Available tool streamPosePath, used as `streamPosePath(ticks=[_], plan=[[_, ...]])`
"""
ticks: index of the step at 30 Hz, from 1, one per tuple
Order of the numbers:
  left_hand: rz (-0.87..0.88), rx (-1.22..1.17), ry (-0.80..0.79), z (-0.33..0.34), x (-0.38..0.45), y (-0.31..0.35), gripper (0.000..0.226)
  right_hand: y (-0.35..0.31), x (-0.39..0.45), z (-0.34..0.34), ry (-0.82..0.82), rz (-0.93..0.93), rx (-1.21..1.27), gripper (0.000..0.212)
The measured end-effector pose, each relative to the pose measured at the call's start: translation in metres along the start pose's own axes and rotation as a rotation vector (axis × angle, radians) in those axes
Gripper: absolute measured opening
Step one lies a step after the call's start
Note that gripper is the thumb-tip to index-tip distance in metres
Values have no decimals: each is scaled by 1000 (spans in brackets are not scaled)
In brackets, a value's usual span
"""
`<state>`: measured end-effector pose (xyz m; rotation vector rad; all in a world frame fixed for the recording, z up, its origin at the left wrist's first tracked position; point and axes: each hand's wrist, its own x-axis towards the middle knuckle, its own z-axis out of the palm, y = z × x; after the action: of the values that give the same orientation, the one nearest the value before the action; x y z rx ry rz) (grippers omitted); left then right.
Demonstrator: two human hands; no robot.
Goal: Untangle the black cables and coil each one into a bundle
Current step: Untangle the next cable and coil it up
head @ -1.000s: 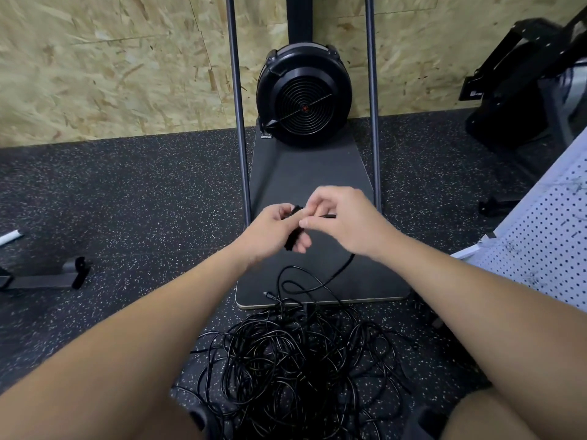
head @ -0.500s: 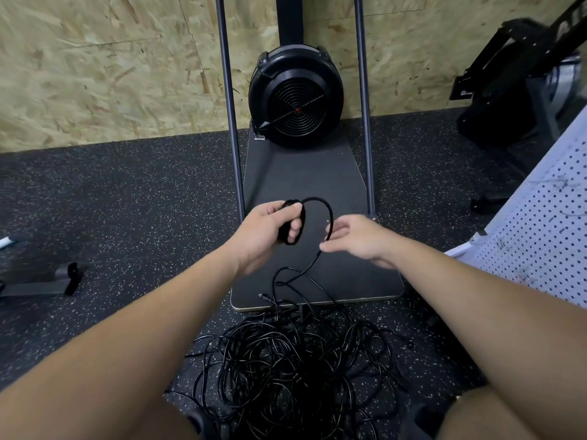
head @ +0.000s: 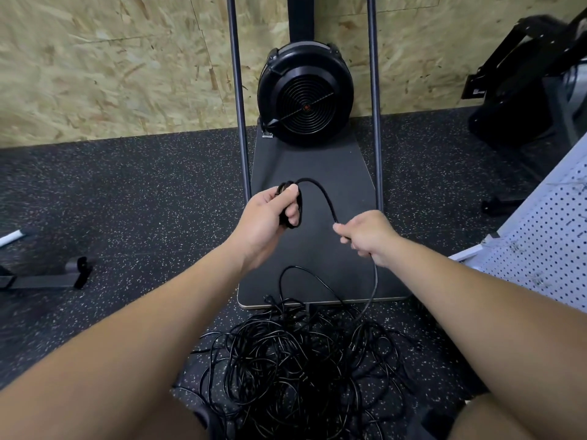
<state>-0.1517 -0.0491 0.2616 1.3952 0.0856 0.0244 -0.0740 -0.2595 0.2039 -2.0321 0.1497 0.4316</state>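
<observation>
head view: hands (head: 367, 231) now wider apart, cable (head: 324, 193) arc longer

No text or label can be read.

Dark speckled rubber floor (head: 133, 198). At 6 o'clock, tangled heap of black cables (head: 298, 369). At 12, flat black base board (head: 317, 249) bearing round black fan (head: 305, 93). At 9, dark metal foot (head: 54, 276). At 3, white perforated panel (head: 546, 242).
</observation>
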Motion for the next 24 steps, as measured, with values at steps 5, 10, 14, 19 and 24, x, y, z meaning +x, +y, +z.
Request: streamPosePath(ticks=[5,10,14,19,24], plan=[[-18,-24,73,-4,4,-6,19,-23,-30,15,-13,-538,-973,39],[-17,102,114,-9,8,-8,20,-44,-52,13,-369,-890,-979,27],[-58,422,-38,-10,3,-9,25,-51,-55,-6,-194,-931,-622,10],[-131,384,-282,-2,-8,5,42,-53,-53,-21,11,-628,-414,52],[-48,325,-290,-3,-8,-3,33,-52,-44,-39,-230,-542,-192,39]])
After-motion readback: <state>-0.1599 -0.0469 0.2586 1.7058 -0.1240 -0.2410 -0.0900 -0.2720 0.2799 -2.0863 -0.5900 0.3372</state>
